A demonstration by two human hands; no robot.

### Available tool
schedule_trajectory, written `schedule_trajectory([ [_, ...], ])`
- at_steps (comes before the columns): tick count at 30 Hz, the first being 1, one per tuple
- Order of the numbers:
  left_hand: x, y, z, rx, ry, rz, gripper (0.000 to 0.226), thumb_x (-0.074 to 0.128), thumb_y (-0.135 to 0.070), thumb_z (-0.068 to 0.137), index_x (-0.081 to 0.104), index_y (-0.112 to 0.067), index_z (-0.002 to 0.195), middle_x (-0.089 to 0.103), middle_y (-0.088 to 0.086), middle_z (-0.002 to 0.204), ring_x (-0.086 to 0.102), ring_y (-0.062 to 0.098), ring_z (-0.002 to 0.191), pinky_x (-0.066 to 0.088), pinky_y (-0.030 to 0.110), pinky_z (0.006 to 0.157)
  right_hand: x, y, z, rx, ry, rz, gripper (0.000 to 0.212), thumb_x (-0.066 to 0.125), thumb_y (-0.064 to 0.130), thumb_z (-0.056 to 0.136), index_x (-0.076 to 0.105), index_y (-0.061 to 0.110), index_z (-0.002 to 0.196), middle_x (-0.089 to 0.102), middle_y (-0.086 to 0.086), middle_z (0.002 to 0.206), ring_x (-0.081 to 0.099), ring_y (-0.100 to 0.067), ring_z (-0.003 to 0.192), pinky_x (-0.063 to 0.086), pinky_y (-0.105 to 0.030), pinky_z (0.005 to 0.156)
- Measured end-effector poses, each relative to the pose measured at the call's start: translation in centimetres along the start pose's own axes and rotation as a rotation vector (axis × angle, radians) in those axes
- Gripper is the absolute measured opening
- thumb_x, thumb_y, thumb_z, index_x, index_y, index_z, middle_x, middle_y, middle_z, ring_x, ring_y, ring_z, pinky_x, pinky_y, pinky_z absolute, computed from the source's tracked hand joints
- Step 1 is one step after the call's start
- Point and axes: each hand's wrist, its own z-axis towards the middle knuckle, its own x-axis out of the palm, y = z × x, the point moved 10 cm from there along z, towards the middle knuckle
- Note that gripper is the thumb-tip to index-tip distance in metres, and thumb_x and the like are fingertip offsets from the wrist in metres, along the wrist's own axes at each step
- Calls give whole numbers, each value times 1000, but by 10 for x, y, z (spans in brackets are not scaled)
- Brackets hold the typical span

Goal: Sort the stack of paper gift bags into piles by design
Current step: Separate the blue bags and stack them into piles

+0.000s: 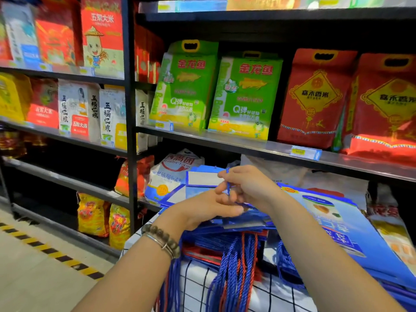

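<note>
A stack of flat blue paper gift bags (236,224) lies on a table with a checked white cloth (198,287); blue and red cord handles (236,266) hang over its front edge. My right hand (249,185) pinches a thin blue cord handle (228,183) above the stack. My left hand (202,210) rests on the top bag, fingers curled near that cord. A separate pile of blue bags with a printed picture (337,224) lies to the right. A few red-edged bags (202,255) show low in the stack.
Black store shelves (129,109) stand behind and to the left, filled with green (243,97) and red rice bags (315,97). White flour sacks (171,174) sit just behind the table. A yellow-black hazard stripe (51,251) runs across the floor at the left.
</note>
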Motion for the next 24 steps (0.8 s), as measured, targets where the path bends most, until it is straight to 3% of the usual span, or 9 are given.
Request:
schedule_trajectory([
  [2, -7, 2, 3, 21, -73, -21, 17, 55, -14, 93, 71, -10, 96, 61, 0, 122, 46, -4, 112, 31, 22, 96, -2, -7, 5, 19, -33, 163, 13, 49, 14, 96, 56, 3, 97, 65, -9, 76, 45, -10, 36, 36, -20, 39],
  [5, -14, 4, 3, 25, -162, -21, 13, 59, -12, 89, 67, -8, 80, 71, 1, 85, 61, 7, 83, 41, 27, 89, -1, -14, 9, 56, -58, 283, 12, 49, 14, 96, 57, 5, 97, 62, -9, 81, 47, -9, 41, 37, -20, 42],
  [8, -29, 8, 2, 11, -288, -191, 8, 64, -8, 79, 63, -1, 78, 66, 5, 67, 61, 12, 67, 45, 17, 69, -13, -15, 12, 70, -127, 13, 17, 52, 21, 94, 60, 7, 97, 60, -5, 80, 46, -13, 47, 33, -21, 44],
  [10, -40, 15, -2, -9, -372, -391, 13, 54, -5, 88, 59, -3, 76, 63, 4, 56, 62, 12, 58, 46, 13, 58, -23, -19, 9, 96, -151, -222, 27, 50, 33, 94, 64, 11, 94, 56, -1, 75, 42, -14, 49, 29, -22, 45],
  [13, -46, 22, -6, -26, -414, -504, 24, 45, -6, 94, 58, -9, 74, 63, 0, 51, 64, 12, 62, 49, 19, 68, -10, -39, -1, 144, 37, -411, 37, 54, 51, 86, 67, 17, 83, 55, 3, 66, 41, -12, 50, 28, -19, 44],
  [15, -50, 29, -7, -35, -463, -598, 23, 45, -9, 96, 57, -9, 77, 64, 1, 51, 64, 17, 72, 44, 29, 88, 0, -50, -8, 134, 140, -495, 30, 62, 45, 84, 66, 19, 71, 52, 6, 58, 38, -7, 46, 27, -16, 43],
  [17, -51, 32, -6, -27, -484, -607, 19, 46, -13, 97, 56, -9, 81, 64, 1, 52, 63, 19, 77, 40, 35, 95, -2, -52, -5, 73, 104, -517, 29, 65, 32, 85, 60, 16, 61, 45, 3, 50, 32, -6, 40, 25, -14, 41],
  [20, -50, 31, -5, -2, -465, -569, 18, 52, -16, 94, 60, -9, 80, 63, 1, 59, 63, 13, 70, 46, 23, 75, -9, -50, 3, 0, -16, -440, 30, 64, 23, 86, 58, 10, 60, 45, -3, 50, 33, -12, 43, 25, -17, 41],
  [24, -43, 23, -3, 27, -430, -249, 24, 67, -13, 83, 63, -9, 60, 61, 2, 60, 56, 9, 59, 44, 17, 59, 3, -51, 3, -128, -39, -427, 30, 66, 17, 83, 57, -1, 60, 41, -4, 48, 33, -11, 44, 28, -22, 47],
])
